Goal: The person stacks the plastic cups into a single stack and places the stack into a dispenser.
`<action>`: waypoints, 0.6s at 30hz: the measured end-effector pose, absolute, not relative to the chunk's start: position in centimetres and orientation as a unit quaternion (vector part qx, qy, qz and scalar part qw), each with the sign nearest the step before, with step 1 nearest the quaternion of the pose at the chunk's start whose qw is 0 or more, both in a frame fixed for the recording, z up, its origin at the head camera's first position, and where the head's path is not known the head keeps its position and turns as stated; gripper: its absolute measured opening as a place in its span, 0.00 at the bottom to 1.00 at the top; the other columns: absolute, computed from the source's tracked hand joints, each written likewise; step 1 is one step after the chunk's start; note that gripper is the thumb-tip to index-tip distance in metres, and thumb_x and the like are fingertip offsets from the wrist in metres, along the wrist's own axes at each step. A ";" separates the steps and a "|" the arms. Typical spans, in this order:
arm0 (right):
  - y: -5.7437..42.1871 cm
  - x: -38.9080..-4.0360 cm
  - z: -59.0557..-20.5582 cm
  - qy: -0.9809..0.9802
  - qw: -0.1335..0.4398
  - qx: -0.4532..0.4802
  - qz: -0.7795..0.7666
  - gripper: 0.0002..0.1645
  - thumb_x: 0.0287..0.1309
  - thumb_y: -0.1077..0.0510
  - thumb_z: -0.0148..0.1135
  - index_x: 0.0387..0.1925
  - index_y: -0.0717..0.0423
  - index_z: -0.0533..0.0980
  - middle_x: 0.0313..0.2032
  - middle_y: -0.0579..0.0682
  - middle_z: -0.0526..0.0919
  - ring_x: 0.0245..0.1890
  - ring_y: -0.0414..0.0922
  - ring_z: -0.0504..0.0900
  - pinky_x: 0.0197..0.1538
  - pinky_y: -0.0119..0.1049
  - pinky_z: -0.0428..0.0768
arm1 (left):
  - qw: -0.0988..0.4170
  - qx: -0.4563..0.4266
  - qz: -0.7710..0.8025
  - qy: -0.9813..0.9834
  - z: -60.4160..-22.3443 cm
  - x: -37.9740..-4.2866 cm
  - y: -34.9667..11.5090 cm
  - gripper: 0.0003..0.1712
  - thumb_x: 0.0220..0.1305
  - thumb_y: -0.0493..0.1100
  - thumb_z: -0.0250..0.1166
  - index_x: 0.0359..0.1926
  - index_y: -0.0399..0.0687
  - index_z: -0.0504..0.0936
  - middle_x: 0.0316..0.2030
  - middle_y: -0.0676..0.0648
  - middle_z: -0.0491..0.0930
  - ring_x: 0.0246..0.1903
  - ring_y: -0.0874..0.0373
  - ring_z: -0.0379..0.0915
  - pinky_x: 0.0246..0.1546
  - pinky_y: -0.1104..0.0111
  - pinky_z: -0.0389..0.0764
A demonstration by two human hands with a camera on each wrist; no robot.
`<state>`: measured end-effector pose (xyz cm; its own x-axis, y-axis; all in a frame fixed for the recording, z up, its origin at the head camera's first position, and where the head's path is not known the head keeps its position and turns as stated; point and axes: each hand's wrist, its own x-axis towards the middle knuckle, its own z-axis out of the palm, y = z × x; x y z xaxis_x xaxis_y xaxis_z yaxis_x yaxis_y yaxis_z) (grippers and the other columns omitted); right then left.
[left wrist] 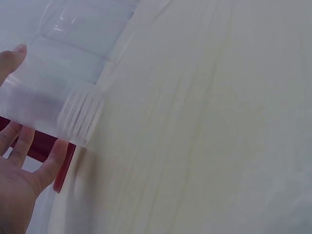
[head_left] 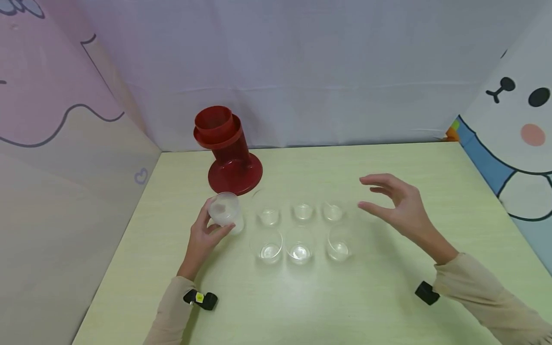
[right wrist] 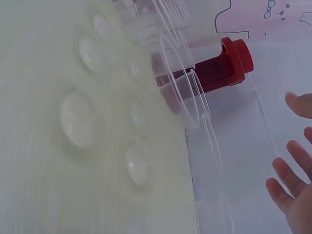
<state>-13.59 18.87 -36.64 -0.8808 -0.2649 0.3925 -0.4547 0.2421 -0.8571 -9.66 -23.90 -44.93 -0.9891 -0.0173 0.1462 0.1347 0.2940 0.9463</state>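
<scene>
Nearest the person, three clear cups made a front row (head_left: pixel 299 251) on the pale table (head_left: pixel 302 306). Farther in and to the left, the left hand (head_left: pixel 203 238) gripped a stack of clear cups (head_left: pixel 224 209), thumb and curled fingers on opposite sides. The stack's long axis seemed closer to upright than flat — whether its lower end touched the table, I could not tell. Just right of it began the back row (head_left: pixel 303 211), three more clear cups. Past that row's other end, the right hand (head_left: pixel 398 206) held nothing, its thumb and fingers parted and the gap facing left. The stack lay well left of those fingers, the back row standing between them. Close behind the stack stood a red stand (head_left: pixel 235 175) — and beyond it, a pale backdrop (head_left: pixel 310 72).
</scene>
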 end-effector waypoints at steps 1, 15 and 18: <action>19.0 -13.6 -36.6 -0.786 0.085 0.226 0.569 0.30 0.43 0.76 0.69 0.52 0.67 0.74 0.50 0.58 0.78 0.51 0.44 0.76 0.54 0.29 0.74 | 0.064 -0.036 -0.592 -0.802 -44.9 -9.6 -23.9 0.43 0.55 0.40 0.71 0.68 0.58 0.60 0.60 0.51 0.67 0.58 0.57 0.62 0.51 0.66 0.77; 21.0 -13.1 -36.9 -0.824 0.109 0.168 0.530 0.30 0.42 0.74 0.71 0.52 0.66 0.73 0.50 0.57 0.76 0.51 0.38 0.75 0.53 0.22 0.73 | 0.069 -0.043 -0.597 -0.798 -45.0 -9.7 -23.9 0.43 0.54 0.37 0.71 0.68 0.54 0.61 0.60 0.49 0.67 0.57 0.57 0.63 0.50 0.66 0.77; 21.3 -13.0 -37.1 -0.834 0.110 0.153 0.518 0.31 0.43 0.73 0.72 0.52 0.65 0.73 0.50 0.57 0.76 0.51 0.37 0.74 0.52 0.21 0.72 | 0.071 -0.044 -0.597 -0.798 -45.0 -9.7 -23.9 0.43 0.54 0.37 0.71 0.68 0.54 0.61 0.60 0.49 0.67 0.57 0.57 0.63 0.51 0.66 0.77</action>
<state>-13.03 21.29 -37.14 -0.9288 -0.1423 0.3421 -0.3697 0.4166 -0.8305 -9.71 -23.89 -45.00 -0.9860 -0.0136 0.1663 0.1556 0.2843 0.9460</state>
